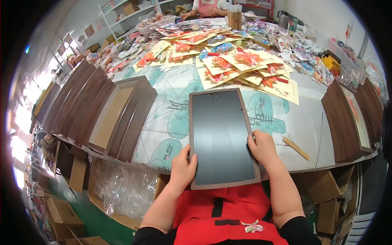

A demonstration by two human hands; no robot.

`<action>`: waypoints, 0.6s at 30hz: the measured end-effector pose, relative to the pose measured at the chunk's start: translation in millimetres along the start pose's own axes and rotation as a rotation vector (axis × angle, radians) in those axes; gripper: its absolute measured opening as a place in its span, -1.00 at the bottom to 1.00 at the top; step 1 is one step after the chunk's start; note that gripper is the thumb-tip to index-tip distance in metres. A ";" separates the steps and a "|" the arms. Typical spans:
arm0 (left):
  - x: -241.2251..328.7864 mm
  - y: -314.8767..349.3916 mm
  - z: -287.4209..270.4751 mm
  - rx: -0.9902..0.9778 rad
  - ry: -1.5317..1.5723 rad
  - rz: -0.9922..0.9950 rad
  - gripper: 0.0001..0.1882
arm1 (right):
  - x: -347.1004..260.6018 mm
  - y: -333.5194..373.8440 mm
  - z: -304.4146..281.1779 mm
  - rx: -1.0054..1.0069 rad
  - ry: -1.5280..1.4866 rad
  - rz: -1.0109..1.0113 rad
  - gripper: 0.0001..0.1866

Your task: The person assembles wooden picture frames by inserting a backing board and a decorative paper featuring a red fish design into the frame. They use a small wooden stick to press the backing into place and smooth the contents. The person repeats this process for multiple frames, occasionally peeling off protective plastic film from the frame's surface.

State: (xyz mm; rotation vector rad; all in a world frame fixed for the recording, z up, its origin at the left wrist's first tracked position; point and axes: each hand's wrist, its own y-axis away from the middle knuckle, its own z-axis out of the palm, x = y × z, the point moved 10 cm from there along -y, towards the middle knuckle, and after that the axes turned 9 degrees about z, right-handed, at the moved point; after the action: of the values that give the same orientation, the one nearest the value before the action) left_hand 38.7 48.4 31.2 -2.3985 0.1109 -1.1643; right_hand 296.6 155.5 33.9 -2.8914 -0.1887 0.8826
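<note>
A brown picture frame with a dark grey back panel [222, 136] lies face down at the table's near edge. My left hand [182, 166] grips its lower left side, thumb on the panel. My right hand [263, 148] presses on its right edge, fingers curled over the rim. The frame's bottom end overhangs the table toward my red apron.
Stacked brown frames lean in a row at the left [102, 110] and right [351, 118]. Yellow cards with red paper decorations [241, 63] cover the table's far half. A small wooden stick [296, 148] lies right of my hand. Another person [206, 8] works at the far end. Cardboard boxes [61, 212] sit below.
</note>
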 end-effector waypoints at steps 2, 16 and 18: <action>-14.6 -8.9 2.0 -0.084 0.019 -0.068 -0.54 | 11.2 -7.2 -1.4 -0.070 -0.129 0.053 -0.65; -66.7 -155.5 33.7 0.057 -0.289 -0.020 -0.71 | -8.4 -99.9 10.7 0.138 0.057 0.043 -0.64; -66.0 -156.6 35.4 0.033 -0.274 -0.035 -0.71 | -5.2 -101.2 11.4 0.166 0.020 0.009 -0.64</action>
State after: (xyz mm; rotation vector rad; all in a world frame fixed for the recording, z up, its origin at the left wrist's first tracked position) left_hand 3.4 218.3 34.3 -2.5126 -0.0391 -0.8343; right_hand 277.2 255.3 41.9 -2.7480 -0.0950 0.8283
